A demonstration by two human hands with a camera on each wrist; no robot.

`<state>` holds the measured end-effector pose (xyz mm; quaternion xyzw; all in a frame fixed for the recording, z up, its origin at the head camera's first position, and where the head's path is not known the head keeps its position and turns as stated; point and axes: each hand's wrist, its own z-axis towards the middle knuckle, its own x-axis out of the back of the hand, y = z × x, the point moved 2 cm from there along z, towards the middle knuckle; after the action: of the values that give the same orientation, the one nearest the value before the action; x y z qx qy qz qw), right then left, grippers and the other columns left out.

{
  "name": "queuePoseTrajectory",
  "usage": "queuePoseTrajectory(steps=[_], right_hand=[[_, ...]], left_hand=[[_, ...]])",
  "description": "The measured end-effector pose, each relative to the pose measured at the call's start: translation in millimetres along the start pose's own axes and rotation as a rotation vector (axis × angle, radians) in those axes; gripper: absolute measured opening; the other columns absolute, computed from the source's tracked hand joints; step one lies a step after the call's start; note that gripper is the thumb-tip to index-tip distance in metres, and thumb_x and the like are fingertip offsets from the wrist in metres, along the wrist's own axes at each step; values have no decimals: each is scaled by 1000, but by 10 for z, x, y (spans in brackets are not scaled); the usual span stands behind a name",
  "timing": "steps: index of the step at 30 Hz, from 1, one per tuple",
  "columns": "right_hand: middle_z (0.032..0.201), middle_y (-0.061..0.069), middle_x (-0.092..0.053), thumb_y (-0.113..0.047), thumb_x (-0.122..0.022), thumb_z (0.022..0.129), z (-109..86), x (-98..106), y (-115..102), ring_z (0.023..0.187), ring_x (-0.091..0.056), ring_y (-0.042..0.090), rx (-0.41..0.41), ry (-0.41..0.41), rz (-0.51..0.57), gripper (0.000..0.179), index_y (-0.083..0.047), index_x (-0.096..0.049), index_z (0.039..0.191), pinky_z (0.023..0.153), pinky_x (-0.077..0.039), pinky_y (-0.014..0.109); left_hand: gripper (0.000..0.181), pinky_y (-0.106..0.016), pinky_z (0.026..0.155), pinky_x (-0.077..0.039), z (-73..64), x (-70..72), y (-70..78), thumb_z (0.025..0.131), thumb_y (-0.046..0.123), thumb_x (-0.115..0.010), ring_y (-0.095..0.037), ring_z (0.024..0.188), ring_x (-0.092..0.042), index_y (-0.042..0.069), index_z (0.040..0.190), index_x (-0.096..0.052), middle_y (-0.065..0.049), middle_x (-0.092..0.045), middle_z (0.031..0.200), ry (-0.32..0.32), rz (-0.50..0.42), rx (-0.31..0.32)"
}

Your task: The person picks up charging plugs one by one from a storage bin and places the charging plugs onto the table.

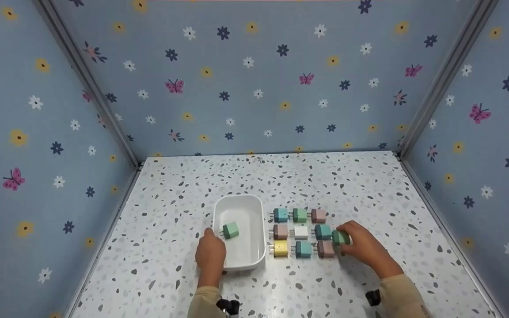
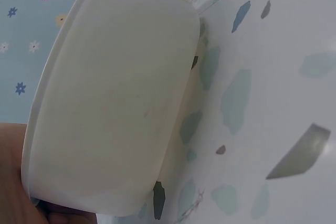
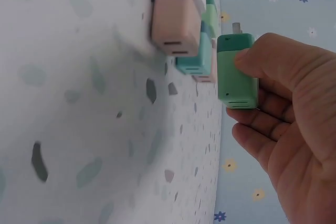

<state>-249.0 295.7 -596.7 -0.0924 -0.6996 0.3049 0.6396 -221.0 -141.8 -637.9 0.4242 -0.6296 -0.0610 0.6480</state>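
My left hand grips the left side of a white plastic tub; in the left wrist view the fingers wrap its rim at a corner. Inside the tub lies one green charger. My right hand pinches another green charger between thumb and fingers, its metal prongs pointing away from the palm. It is held up beside the right end of the charger rows, near a teal charger and a pink charger.
Right of the tub, several chargers stand in three rows, among them a yellow charger, a white charger and a green charger. The speckled table meets flowered walls at the back and both sides.
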Motion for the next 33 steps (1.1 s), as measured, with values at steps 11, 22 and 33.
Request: queuePoseTrajectory(steps=[11, 22, 33], right_hand=[[121, 8, -63, -6, -79, 83, -85, -5, 152, 110, -62, 25, -25, 0, -28, 44, -3, -66, 124, 96, -49, 50], [122, 8, -64, -9, -80, 85, -176, -99, 261, 115, -62, 28, -76, -27, -47, 42, -6, -66, 124, 101, -48, 53], [128, 8, -62, -10, -79, 87, -202, -159, 349, 123, -60, 30, -140, -94, -39, 46, -6, -64, 130, 106, -43, 55]], left_hand=[[43, -53, 88, -52, 21, 14, 1, 107, 12, -38, -42, 112, -67, -4, 146, -45, -30, -63, 129, -15, 9, 12], [41, -54, 88, -52, -6, 23, 18, 106, 13, -39, -43, 111, -67, -3, 143, -48, -28, -65, 126, 2, 13, 7], [42, -55, 85, -53, -24, 34, 25, 106, 10, -38, -43, 110, -68, -6, 144, -48, -30, -66, 125, 10, 6, -25]])
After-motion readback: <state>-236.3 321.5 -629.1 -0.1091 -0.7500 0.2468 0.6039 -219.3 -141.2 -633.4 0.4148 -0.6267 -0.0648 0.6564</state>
